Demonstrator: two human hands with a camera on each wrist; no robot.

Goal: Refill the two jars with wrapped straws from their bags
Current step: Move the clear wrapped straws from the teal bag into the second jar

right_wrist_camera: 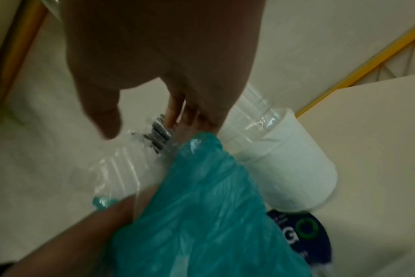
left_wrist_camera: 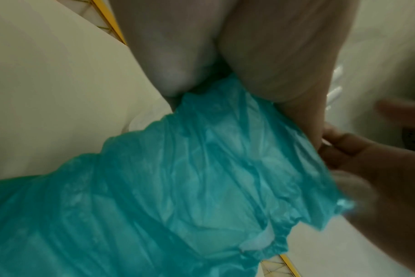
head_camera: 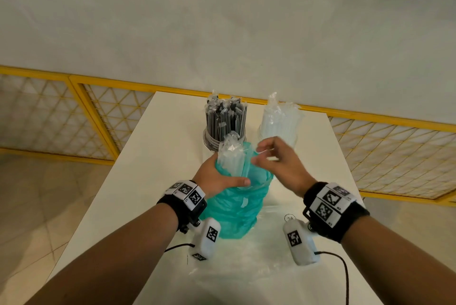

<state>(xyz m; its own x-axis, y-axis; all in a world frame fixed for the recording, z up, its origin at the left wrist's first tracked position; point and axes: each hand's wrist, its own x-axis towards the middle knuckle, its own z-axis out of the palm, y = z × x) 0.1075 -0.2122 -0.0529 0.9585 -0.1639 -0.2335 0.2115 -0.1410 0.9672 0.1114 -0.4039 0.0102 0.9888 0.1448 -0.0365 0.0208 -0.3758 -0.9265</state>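
My left hand (head_camera: 217, 176) grips the teal bag (head_camera: 237, 206) — clear wrapped straws (head_camera: 232, 156) poke out above my fingers. My right hand (head_camera: 278, 164) hovers just beside them, fingers loosely curled, holding nothing.

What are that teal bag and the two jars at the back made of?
The teal bag looks like thin, slightly see-through plastic film: it crumples into soft folds. The jars seem clear, glossy plastic or glass; the straws show through their walls.

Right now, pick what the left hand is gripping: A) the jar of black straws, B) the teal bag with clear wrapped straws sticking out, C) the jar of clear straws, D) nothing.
B: the left hand wraps around the teal bag below the protruding wrapped straws; both jars stand untouched behind.
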